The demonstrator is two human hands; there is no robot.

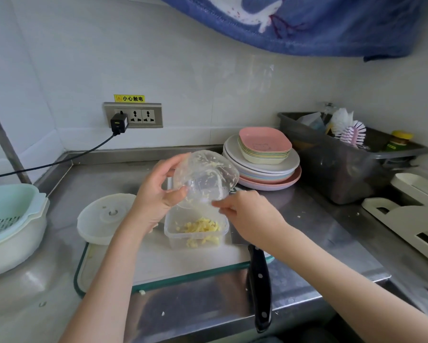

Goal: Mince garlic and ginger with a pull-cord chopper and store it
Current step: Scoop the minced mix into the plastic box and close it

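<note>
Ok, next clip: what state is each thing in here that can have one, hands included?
Chopper bowl: tipped over the container, mince stuck inside.
Storage container: open, some mince in it.
Chopper lid: off, lying on the cutting board.
Left hand: grips the bowl.
Right hand: fingers at the bowl's rim; grip unclear.
Knife: lying flat, untouched.
Wall socket: one adapter plugged in.

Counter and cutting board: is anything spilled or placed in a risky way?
Yes. A few mince bits lie scattered on the steel counter, outside the storage box. The knife lies with its black handle jutting past the counter's front edge, where an arm could knock it.
</note>
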